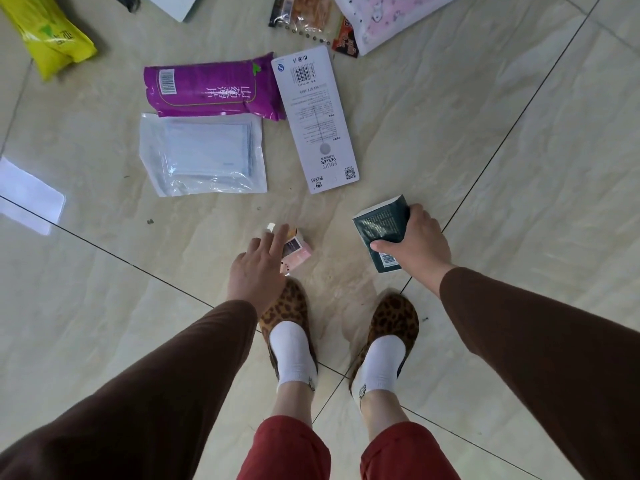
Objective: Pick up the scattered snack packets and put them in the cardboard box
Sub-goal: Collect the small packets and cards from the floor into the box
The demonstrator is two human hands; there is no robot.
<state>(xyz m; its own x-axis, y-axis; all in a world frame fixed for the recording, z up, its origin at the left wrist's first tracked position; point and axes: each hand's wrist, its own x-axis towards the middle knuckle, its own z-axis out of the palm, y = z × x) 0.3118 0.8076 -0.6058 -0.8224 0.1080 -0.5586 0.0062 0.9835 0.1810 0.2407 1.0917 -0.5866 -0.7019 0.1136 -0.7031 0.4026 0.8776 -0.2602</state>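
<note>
My right hand (414,242) grips a dark green packet (382,230) just above the tiled floor. My left hand (258,268) reaches down with fingers spread over a small pink packet (297,251) lying on the floor; whether the fingers touch it I cannot tell. Farther off lie a purple packet (211,88), a clear plastic bag of white sheets (204,154) and a long white fruit-peeler card (315,119). The cardboard box is out of view.
A yellow-green bag (48,36) lies at the top left. A snack packet (301,13), a small red packet (346,41) and a pink patterned bag (384,19) lie at the top. My feet in leopard slippers (287,320) stand just behind the hands.
</note>
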